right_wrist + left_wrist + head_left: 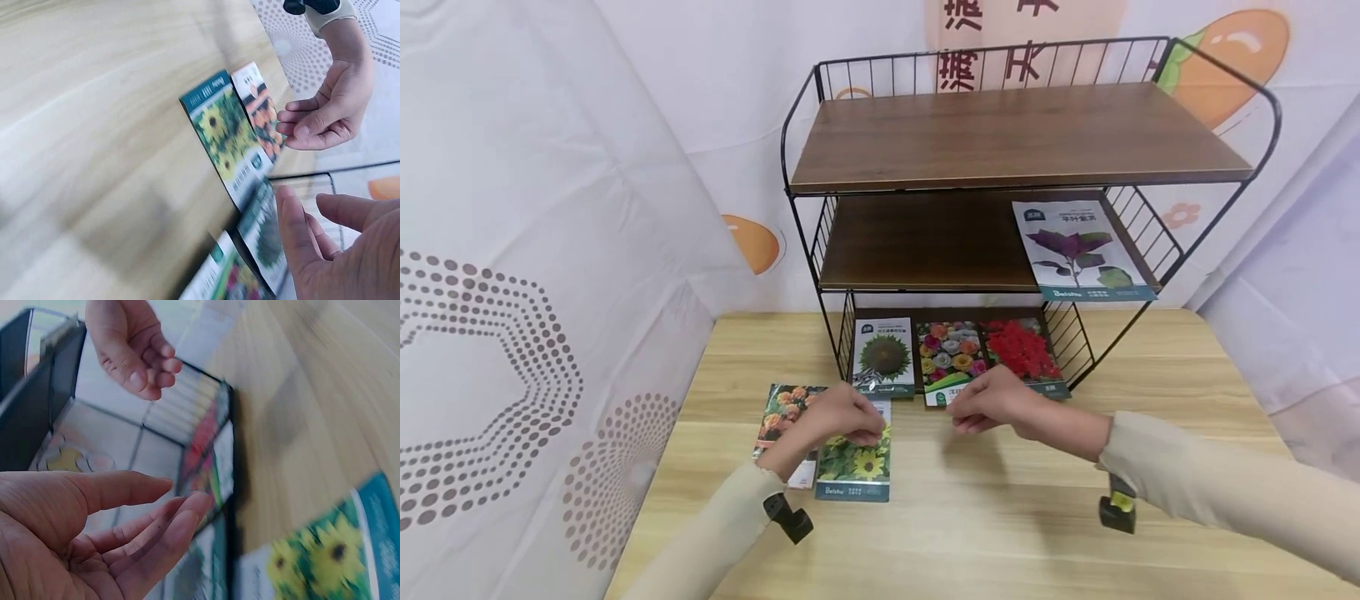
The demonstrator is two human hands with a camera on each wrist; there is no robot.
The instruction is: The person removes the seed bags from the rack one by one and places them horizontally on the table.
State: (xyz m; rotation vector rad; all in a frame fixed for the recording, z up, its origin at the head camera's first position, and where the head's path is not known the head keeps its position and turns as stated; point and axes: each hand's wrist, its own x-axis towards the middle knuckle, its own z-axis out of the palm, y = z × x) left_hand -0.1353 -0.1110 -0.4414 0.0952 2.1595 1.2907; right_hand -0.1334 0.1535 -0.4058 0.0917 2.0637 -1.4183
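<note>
My left hand (pixel 844 414) is over two seed packets on the table, with a gap between thumb and fingers and nothing in them. Beneath it lie a yellow sunflower packet (pixel 853 479) and, to the left, an orange-flower packet (pixel 772 423) partly hidden by the hand. My right hand (pixel 992 398), also holding nothing, hovers before the rack's bottom shelf, its fingers loosely bent. Three packets stand there: a green sunflower-head packet (pixel 883 354), a multicoloured-flower packet (pixel 951 350) and a red-flower packet (pixel 1017 346). The right hand overlaps the lower edges of the last two.
A black wire rack with brown boards (pixel 1015 137) stands at the back of the wooden table (pixel 955 533). On its middle shelf, at the right, a purple-leaf packet (pixel 1078 250) leans out over the front edge. Printed white cloth (pixel 550 167) hangs behind and at the sides.
</note>
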